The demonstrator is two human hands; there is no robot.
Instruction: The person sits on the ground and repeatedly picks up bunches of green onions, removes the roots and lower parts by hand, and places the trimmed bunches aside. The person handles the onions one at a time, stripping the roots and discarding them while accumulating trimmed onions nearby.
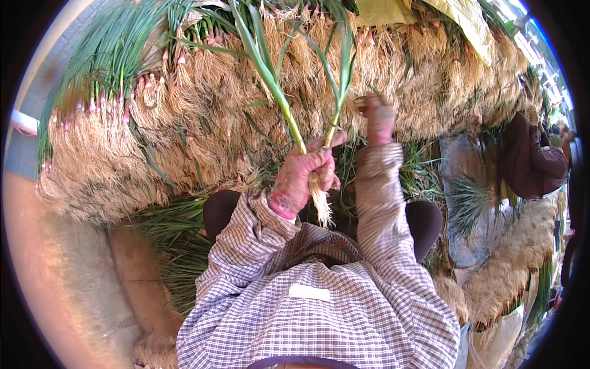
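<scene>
Two green garlic stalks [288, 115] are gripped near their base in my left hand [299, 177], which wears what looks like a pink patterned glove. Their leaves spread upward and apart, while pale roots [321, 203] hang below my fingers. To the right of the stalks, my right hand [380, 117] is raised and blurred by motion. Its fingers look curled, and whether the thin strip by them is held is unclear. Just beyond both hands lies a long heap of garlic plants [207, 110] with their tan roots facing me.
Loose green leaves [184, 249] lie by my left knee, and more leaves [419, 175] by my right. Yellow sheeting [465, 27] covers part of the heap. At right, a person in dark clothing [530, 157] sits beside a blue-grey sheet [465, 221] and another root-covered pile [511, 263].
</scene>
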